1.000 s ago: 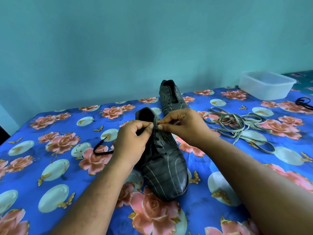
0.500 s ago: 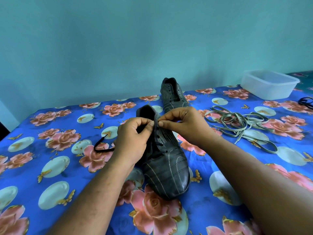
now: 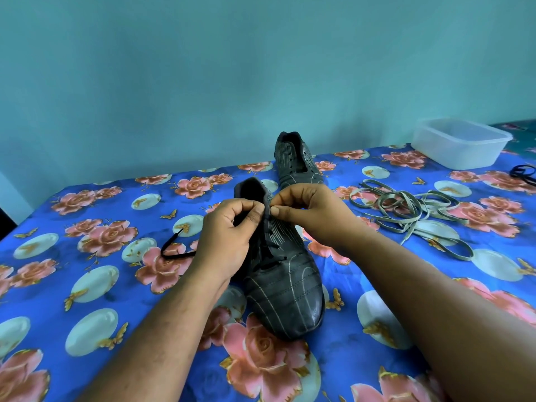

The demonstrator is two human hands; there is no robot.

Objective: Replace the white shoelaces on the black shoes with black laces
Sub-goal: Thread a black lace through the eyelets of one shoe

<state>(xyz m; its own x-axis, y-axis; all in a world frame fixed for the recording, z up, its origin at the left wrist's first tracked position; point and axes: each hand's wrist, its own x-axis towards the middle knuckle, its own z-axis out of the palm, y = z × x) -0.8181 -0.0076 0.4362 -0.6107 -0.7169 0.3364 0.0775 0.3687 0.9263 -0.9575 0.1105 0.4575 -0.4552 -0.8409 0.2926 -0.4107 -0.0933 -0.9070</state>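
near shoe: the near black shoe lies toe toward the viewer on the floral cloth, a black lace crossing its lower eyelets — lacing here looks well advanced but not finished.
left hand: the left hand is curled at the shoe's upper left edge, fingertips pinched close at the top eyelets; whether it grips the lace or the flap cannot be told.
right hand: the right hand meets it from the other side, thumb and forefinger pinched at the same spot, seemingly on the lace.
loose end: a free black lace end trails on the cloth left of the shoe — still to be threaded or tied.
old laces: the white laces lie in a heap to the right, already out of both shoes.
far shoe: the far black shoe stands behind; no white lace shows in it, and whether it carries a black one cannot be made out.
far right: a clear plastic tub, and a dark loop at the cloth's edge, possibly the second black lace.
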